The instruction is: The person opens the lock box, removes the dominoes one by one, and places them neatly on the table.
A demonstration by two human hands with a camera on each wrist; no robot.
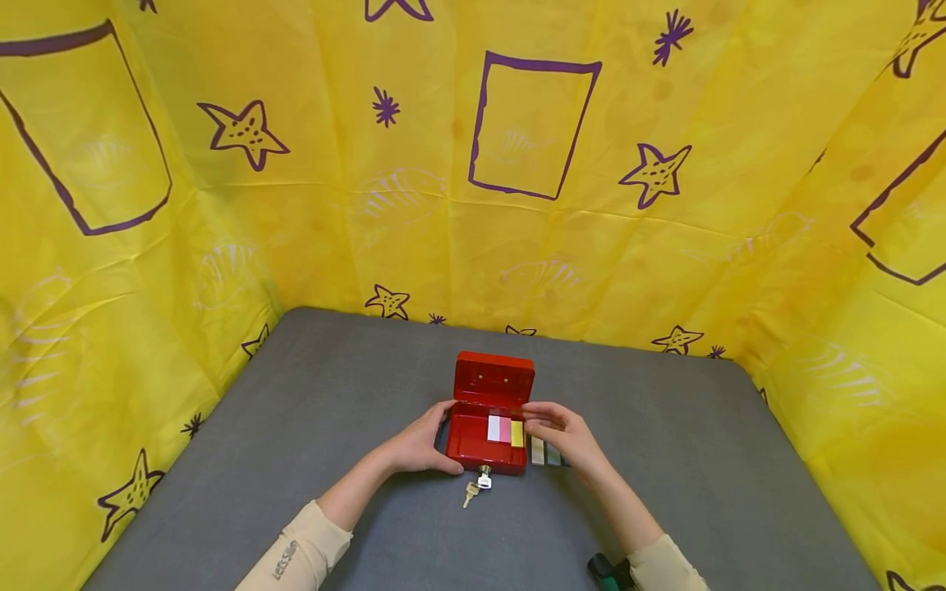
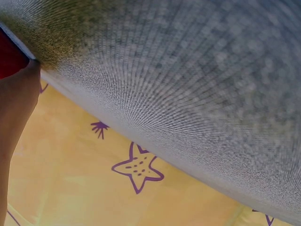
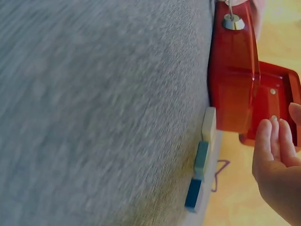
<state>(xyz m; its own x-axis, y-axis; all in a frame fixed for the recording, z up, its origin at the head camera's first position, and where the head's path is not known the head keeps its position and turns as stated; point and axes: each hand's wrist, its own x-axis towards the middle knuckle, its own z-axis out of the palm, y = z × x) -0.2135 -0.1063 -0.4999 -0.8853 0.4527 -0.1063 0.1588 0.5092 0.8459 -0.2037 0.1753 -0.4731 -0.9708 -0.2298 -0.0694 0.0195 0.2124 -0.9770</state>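
Note:
A small red cash box (image 1: pixel 467 437) lies open on the table with its lid (image 1: pixel 493 379) raised at the back. Inside, toward the right, white (image 1: pixel 493 428), pink (image 1: pixel 505 429) and yellow (image 1: pixel 516 433) blocks stand side by side. My left hand (image 1: pixel 420 443) holds the box's left side, thumb at the front corner and fingers toward the back. At the right rim is my right hand (image 1: pixel 567 432), its fingers extended and held close together near the lid. A key sits in the front lock (image 3: pixel 233 21), and a second key (image 1: pixel 470 494) hangs from it.
Right of the box, below my right hand, cream (image 3: pixel 209 123), teal (image 3: pixel 201 157) and dark blue (image 3: pixel 193 194) blocks form a row. The grey table (image 1: pixel 355 369) meets yellow patterned cloth (image 1: pixel 443 246) on its far side and both flanks. A dark-green object (image 1: pixel 606 572) lies by my right sleeve.

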